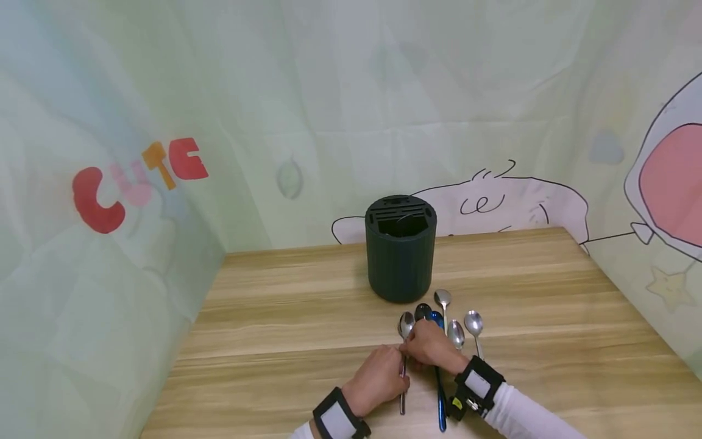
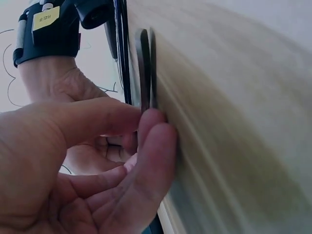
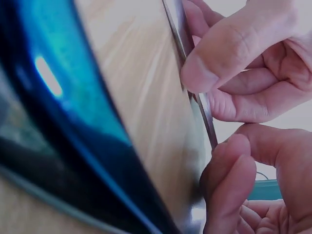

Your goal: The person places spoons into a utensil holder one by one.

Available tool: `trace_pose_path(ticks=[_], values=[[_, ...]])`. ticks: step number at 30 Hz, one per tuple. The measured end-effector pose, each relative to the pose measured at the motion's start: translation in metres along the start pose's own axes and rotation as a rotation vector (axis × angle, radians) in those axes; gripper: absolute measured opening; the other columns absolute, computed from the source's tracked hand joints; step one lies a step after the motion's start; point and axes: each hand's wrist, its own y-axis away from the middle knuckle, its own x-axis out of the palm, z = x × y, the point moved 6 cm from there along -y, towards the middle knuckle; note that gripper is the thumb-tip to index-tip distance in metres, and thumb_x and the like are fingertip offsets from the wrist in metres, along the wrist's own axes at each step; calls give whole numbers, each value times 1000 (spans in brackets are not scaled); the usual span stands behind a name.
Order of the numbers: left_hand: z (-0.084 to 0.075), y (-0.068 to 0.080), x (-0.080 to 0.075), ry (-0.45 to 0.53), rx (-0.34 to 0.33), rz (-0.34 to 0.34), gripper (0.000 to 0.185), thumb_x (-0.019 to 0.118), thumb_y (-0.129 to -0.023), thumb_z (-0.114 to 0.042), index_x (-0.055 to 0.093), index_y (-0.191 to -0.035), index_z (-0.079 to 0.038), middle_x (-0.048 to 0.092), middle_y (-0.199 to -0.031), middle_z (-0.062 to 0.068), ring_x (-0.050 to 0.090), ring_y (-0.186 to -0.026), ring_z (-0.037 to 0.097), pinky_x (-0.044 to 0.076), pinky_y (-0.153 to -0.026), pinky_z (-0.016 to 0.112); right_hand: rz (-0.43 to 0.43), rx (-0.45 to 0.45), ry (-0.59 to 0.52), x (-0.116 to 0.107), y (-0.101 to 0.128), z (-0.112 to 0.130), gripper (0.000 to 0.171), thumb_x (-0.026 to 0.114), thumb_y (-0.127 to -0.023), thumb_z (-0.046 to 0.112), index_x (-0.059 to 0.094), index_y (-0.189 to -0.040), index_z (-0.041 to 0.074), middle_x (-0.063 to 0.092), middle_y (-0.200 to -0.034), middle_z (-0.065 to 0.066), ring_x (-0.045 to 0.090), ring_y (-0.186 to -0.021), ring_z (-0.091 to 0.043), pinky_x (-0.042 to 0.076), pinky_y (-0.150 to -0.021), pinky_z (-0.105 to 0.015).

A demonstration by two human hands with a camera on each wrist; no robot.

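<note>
A pair of silver spoons (image 1: 406, 324) lies nearly stacked, bowls pointing away, at the left of a spoon group. Their two handles (image 2: 144, 68) stand slightly apart at the ends in the left wrist view. My left hand (image 1: 378, 379) pinches the handles between thumb and fingers. Farther up, near the bowls, my right hand (image 1: 433, 345) pinches the same spoons; its fingertips (image 3: 234, 168) show in the right wrist view. Under and beside the right hand lie a blue spoon (image 1: 441, 396) and a dark spoon (image 1: 422, 311), both partly covered.
Several more silver spoons, including one at the right (image 1: 474, 323), one in the middle (image 1: 456, 333) and one farther back (image 1: 442, 297), lie on the wooden table (image 1: 263, 341). A dark green round utensil holder (image 1: 400, 268) stands behind them. Printed cloth (image 1: 329, 122) hangs around the table.
</note>
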Motion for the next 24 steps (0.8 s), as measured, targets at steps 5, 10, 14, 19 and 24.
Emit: trace_pose_path(ticks=[5, 10, 14, 19, 24], values=[[1, 1, -2, 0, 37, -33, 36, 69, -75, -3, 46, -49, -14, 34, -47, -12, 35, -46, 3, 27, -43, 18, -27, -51, -26, -2, 1, 2, 28, 70, -85, 21, 63, -59, 13, 58, -50, 2, 55, -45, -11, 37, -43, -22], [6, 2, -11, 97, 37, -73, 25, 64, -76, 1, 53, -57, -12, 40, -47, -12, 39, -46, 1, 30, -43, 16, -91, -145, -81, -10, 2, 10, 18, 67, -83, 15, 64, -66, 15, 57, -52, 4, 53, -46, -11, 38, -43, -23], [6, 2, -24, 149, 68, -133, 13, 64, -76, 1, 58, -70, -9, 51, -50, -9, 45, -52, 0, 35, -48, 15, -158, -237, -118, -21, 7, 21, 16, 66, -84, 13, 63, -69, 16, 57, -52, 5, 51, -45, -9, 37, -42, -22], [3, 3, -35, 203, 75, -159, 12, 67, -80, -2, 59, -77, -9, 58, -58, -6, 48, -55, -2, 41, -52, 15, -217, -298, -189, -33, 13, 30, 13, 68, -87, 12, 65, -75, 16, 62, -63, 5, 57, -52, -8, 40, -45, -21], [0, 3, -41, 231, 68, -179, 10, 68, -82, -2, 60, -80, -8, 63, -61, -4, 50, -55, -1, 43, -53, 15, -251, -275, -235, -39, 17, 32, 4, 72, -88, 18, 69, -87, 16, 66, -72, 4, 60, -61, -9, 43, -49, -21]])
